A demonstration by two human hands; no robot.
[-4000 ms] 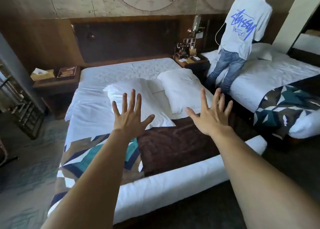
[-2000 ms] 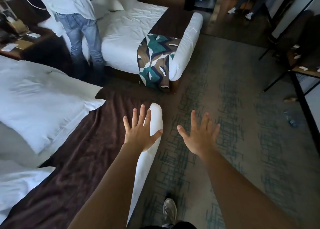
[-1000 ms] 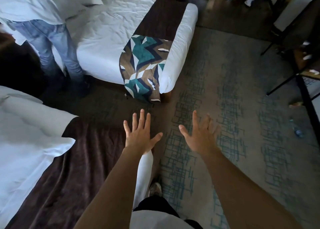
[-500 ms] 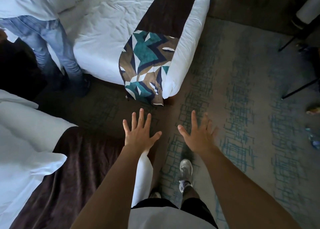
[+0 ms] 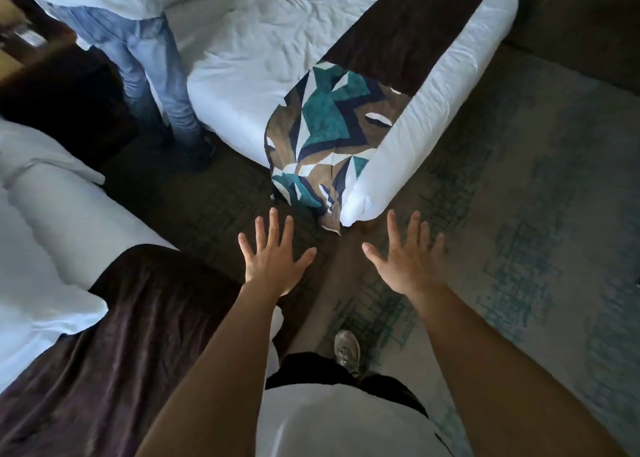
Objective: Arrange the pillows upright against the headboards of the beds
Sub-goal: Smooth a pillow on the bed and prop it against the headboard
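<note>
My left hand (image 5: 274, 262) and my right hand (image 5: 408, 259) are stretched out in front of me, fingers spread, holding nothing, above the floor between two beds. A white pillow (image 5: 41, 248) lies flat on the near bed (image 5: 114, 352) at the left edge, partly over its dark brown runner. The far bed (image 5: 263, 51), white with a patterned teal and brown runner (image 5: 325, 134), reaches its foot corner just beyond my fingertips. A pillow at its head is mostly hidden behind another person. No headboard is in view.
Another person in jeans (image 5: 152, 86) stands in the gap between the beds at the upper left. Grey-teal carpet (image 5: 519, 214) spreads to the right. My foot (image 5: 346, 351) is on the carpet by the near bed's corner. A bedside table edge (image 5: 14, 51) shows far left.
I have turned away from the near bed's pillows and walked around its foot corner toward the far bed. Both hands have stayed open and empty throughout.
</note>
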